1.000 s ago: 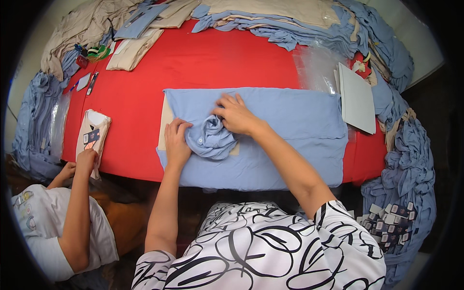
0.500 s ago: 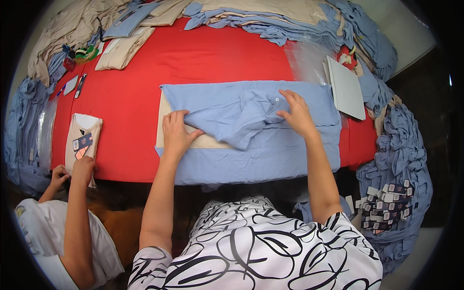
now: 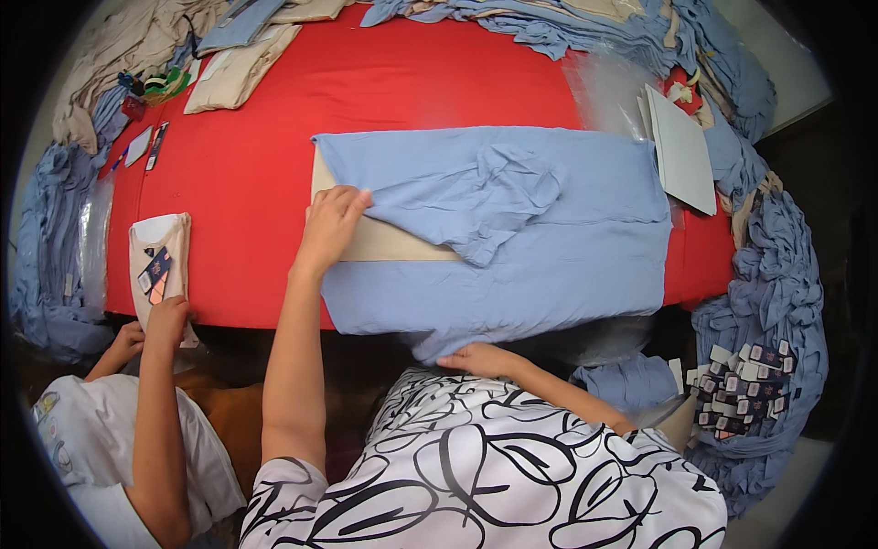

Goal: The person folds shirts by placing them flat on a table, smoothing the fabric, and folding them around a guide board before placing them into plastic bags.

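Head camera view: I stand at a red counter (image 3: 247,247), in a white top (image 3: 512,457) with looping black lines, a blue garment (image 3: 585,197) spread flat before me, its near edge reaching the counter's front edge. One part of it lies crumpled across the middle, beside a beige panel (image 3: 398,242) that shows along the left.

My left hand (image 3: 331,229) rests at the panel's left end, fingers close together and bent, the thumb against the tip of the crumpled blue fold; whether they pinch the cloth, I cannot tell. My right hand (image 3: 483,360) is low at the front edge, its fingers closed on a hanging bit of the same garment, their tips partly hidden by the fabric.

To my left, a co-worker in a white shirt (image 3: 119,457) has one hand (image 3: 168,320) at the lower end of a folded beige garment (image 3: 174,229), on which lies a dark tag (image 3: 155,267). Beyond it, another folded beige piece (image 3: 240,75) lies near the far left side.

On my right, pale flat sheets (image 3: 686,160) lean beside the spread garment, next to clear plastic (image 3: 604,91). Lower down, a cluster of tags (image 3: 743,389) sits on a heap of blue cloth (image 3: 777,265). More blue cloth (image 3: 55,238) is bunched at the far left.
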`<state>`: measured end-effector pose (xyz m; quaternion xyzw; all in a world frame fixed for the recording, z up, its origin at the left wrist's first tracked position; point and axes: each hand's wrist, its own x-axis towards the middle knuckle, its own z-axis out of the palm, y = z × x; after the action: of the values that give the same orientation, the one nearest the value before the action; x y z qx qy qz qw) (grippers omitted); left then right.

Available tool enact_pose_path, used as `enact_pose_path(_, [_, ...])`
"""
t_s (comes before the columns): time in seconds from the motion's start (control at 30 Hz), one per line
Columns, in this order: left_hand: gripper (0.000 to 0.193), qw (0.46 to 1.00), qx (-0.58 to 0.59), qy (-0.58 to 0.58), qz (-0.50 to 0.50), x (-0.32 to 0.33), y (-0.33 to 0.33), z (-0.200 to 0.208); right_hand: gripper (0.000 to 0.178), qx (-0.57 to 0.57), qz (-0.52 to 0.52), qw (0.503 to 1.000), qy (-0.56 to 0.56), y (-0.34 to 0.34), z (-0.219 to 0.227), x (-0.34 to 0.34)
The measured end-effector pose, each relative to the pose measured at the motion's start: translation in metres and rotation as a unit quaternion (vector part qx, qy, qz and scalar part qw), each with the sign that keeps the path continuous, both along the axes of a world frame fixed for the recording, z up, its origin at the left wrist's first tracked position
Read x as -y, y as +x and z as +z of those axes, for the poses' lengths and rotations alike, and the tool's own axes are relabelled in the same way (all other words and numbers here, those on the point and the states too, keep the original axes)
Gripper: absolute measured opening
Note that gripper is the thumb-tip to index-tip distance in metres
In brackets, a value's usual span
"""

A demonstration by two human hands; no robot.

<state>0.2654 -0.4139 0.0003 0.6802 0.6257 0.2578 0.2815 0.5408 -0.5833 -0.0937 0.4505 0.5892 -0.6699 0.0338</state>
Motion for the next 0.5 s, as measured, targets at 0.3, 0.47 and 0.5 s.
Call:
enact_pose_path(0.3, [0.088,0.937,0.283,-0.193,0.065,-0.037,-0.044,0.008,0.06,-0.476,-0.386,0.774,-0.159,-0.046,0.152,-0.216])
enact_pose_path(0.47, [0.035,0.971,0.101,-0.212,-0.034,-0.017,-0.041,0.013,0.047,-0.041,-0.258,0.887,0.381,0.043,0.123,-0.126])
enact_pose_path(0.5, [0.03,0.992,0.044,-0.121,-0.007,-0.014,-0.03,0.008,0.039,0.068,-0.283,0.821,0.492,0.06,0.106,-0.093])
